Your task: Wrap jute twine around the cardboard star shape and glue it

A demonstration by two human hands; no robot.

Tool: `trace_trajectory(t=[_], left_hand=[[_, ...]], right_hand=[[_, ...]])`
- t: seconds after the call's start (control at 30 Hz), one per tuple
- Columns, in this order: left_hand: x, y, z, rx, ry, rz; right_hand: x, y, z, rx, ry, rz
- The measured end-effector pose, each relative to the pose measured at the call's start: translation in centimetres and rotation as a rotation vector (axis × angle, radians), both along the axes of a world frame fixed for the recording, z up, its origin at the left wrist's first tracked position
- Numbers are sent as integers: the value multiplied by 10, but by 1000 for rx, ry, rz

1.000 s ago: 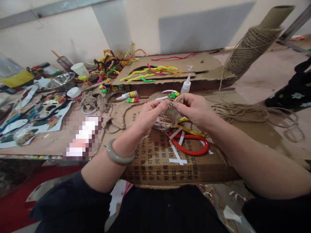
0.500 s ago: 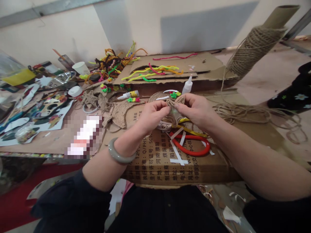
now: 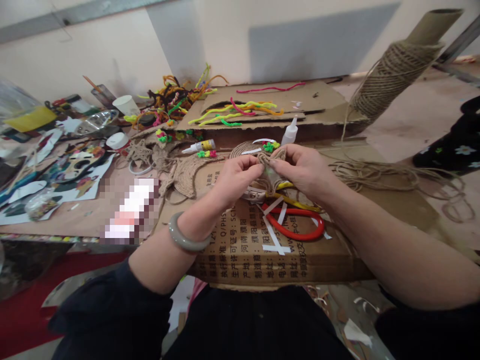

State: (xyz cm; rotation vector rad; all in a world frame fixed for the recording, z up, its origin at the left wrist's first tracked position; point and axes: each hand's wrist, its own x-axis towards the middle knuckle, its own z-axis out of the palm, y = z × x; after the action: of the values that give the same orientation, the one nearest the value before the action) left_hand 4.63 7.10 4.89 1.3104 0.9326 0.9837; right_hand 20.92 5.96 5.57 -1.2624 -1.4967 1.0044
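Between both hands is a small piece of shaped twine, its cord bent into a pointed outline like a star. My left hand pinches its left side between thumb and fingers. My right hand pinches the upper right side, and its fingers hide part of the cord. Below the twine piece lie red-and-yellow-handled scissors on a printed cardboard box. White paper strips lie across the handles. Just behind my hands are a white glue bottle and a coiled twine piece with coloured flowers.
At the back right stands a twine spool, with loose twine below it. Coloured pipe cleaners lie on raised cardboard. To the left are a finished twine piece, a small glue bottle and a white cup.
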Motion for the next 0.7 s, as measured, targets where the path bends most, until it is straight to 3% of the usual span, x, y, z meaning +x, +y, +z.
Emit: trace_trajectory(t=[0.2, 0.7], left_hand=[[1, 2, 1, -54, -66, 9], [-3, 6, -4, 14, -21, 4]], right_hand=[[0, 1, -3, 0, -3, 0], [1, 3, -9, -38, 1, 32]])
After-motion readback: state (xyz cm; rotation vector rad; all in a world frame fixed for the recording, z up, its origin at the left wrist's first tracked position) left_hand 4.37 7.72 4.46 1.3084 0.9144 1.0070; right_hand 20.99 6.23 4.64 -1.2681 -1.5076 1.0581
